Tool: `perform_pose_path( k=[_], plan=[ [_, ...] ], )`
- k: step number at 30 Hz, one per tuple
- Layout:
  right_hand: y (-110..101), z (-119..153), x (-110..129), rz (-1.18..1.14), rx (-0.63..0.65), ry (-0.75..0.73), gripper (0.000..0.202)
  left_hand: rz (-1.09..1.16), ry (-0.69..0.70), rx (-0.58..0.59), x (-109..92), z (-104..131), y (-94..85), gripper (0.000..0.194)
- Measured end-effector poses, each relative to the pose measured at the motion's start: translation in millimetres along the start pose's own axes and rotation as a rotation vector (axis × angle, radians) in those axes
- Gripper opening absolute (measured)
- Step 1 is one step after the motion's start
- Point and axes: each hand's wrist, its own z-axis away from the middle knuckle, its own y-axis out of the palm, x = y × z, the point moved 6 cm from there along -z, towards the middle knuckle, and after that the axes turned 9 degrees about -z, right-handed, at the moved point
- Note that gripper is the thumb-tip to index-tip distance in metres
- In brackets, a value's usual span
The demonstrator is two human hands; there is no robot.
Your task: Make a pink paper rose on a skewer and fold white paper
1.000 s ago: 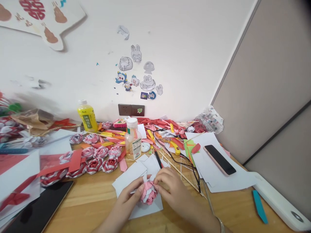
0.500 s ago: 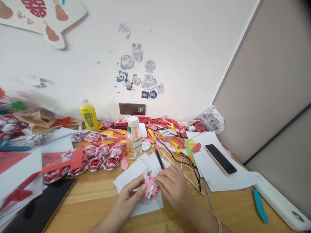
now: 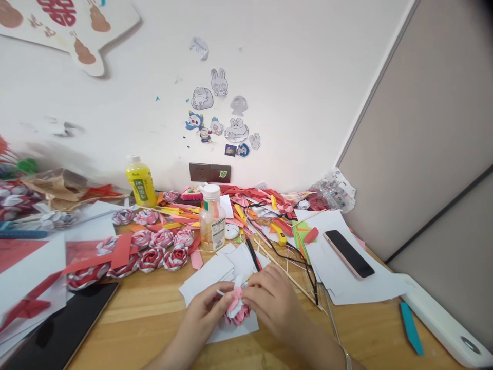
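A pink-and-white folded paper flower (image 3: 238, 312) is held between my two hands above sheets of white paper (image 3: 215, 334). My left hand (image 3: 210, 308) grips its left side between thumb and fingers. From the right, my right hand (image 3: 271, 298) pinches the flower's upper edge, where pink and white paper strips (image 3: 238, 283) stick up. The fingers partly hide the flower. Just beyond my right hand lies a black-and-red pen (image 3: 253, 255).
Finished red-and-white paper roses (image 3: 176, 258) lie to the left, near a black tablet (image 3: 65, 329). Behind stand a clear bottle (image 3: 213, 221) and a yellow drink bottle (image 3: 140, 184). A phone (image 3: 349, 254) rests on white paper at right, near a teal cutter (image 3: 411, 329).
The paper flower has turned and tilted in my hands, so a pink strip now shows upright at its top. My fingers have shifted slightly around it.
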Motion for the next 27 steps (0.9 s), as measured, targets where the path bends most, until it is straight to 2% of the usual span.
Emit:
perform_pose_path(
  k=[4,10,12,17,27],
  plan=[
    [5,1,-5,-0.075,0.054,0.073,0.018,-0.029,0.016,0.020,2,1,2.9,0.026],
    [6,1,-16,-0.411,0.065,0.381,0.014,-0.028,0.046,0.074,3,2,7.6,0.028],
    [7,2,-15,-0.388,0.069,0.357,0.014,-0.038,0.044,0.082,4,2,8.1,0.029],
    [8,5,-9,-0.192,0.034,0.184,0.017,-0.064,0.028,0.069,3,2,7.6,0.029],
    [14,5,-6,-0.167,0.038,0.128,0.020,-0.121,0.028,0.036,5,3,9.6,0.033]
  ],
)
